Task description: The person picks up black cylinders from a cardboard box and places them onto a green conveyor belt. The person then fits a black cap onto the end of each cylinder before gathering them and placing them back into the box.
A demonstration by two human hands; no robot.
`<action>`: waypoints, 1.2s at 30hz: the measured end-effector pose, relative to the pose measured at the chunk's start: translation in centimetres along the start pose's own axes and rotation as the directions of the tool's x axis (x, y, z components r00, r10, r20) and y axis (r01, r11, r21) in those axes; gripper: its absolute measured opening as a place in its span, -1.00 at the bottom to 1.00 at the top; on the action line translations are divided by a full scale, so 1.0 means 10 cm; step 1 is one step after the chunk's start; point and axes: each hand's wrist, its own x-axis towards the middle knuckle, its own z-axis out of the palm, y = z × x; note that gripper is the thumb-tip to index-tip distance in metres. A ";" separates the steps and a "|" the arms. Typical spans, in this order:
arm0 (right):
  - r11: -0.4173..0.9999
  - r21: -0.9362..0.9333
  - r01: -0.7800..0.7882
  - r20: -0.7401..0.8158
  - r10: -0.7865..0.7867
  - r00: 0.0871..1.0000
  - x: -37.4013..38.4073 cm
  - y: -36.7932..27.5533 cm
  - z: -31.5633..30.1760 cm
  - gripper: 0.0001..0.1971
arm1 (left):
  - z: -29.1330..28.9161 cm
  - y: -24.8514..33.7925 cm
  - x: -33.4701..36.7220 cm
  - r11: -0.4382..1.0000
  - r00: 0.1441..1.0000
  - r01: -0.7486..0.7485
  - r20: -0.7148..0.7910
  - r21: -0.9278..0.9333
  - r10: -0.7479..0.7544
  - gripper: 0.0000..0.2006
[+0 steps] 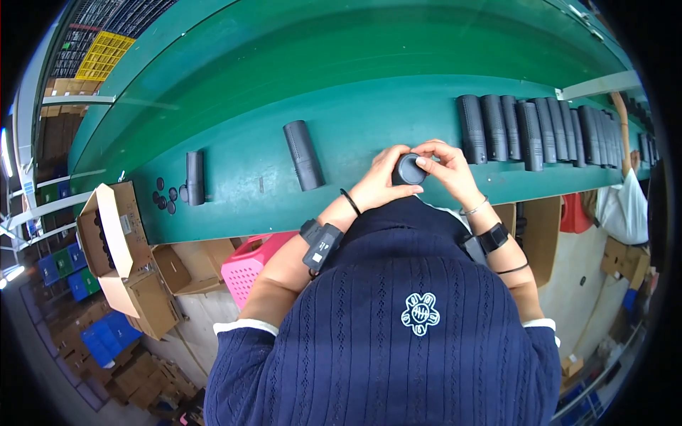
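Observation:
A black cylinder, seen end-on with its round black cap [411, 170] toward me, is held between my hands over the table's near side. My left hand [380, 179] is closed around its left side, thumb along the lower edge. My right hand [450, 170] grips the cap's upper right edge with thumb and fingers. Most of the cylinder's body is hidden. Left of my hands, a ribbed black cylinder [303, 155] lies on the green table [241, 170]. Farther left is a shorter-looking black cylinder [195, 178], beside several loose black round caps [172, 194].
A row of black cylinders [531, 135] stretches along the table's right side. An open cardboard box [112, 231] stands at the left end. Below the near edge are a pink basket [245, 273] and another carton [547, 238]. A white bag [625, 209] hangs at the right.

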 end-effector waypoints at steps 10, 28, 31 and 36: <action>0.999 0.005 0.042 0.010 -0.042 0.999 0.09 0.17 -0.03 -0.87 | 0.09 0.02 0.04 1.000 1.000 -0.005 -0.022 0.004 0.005 -0.27; 0.526 -0.809 -0.262 -0.496 -0.372 0.784 -0.20 -0.81 -1.80 -0.20 | -1.21 -0.93 -0.28 0.442 0.595 0.777 -0.753 0.448 -0.283 0.04; 0.235 -0.679 -0.696 -0.730 -0.314 0.607 -0.31 -0.81 -2.71 -0.10 | -1.36 -1.26 -0.34 0.650 0.599 0.733 -0.642 0.201 -0.477 0.02; -0.034 -0.553 -0.833 -0.763 -0.381 0.522 -0.43 -0.63 -3.54 -0.13 | -0.92 -0.37 -0.08 0.940 0.936 0.276 -0.167 -0.202 -0.311 -0.23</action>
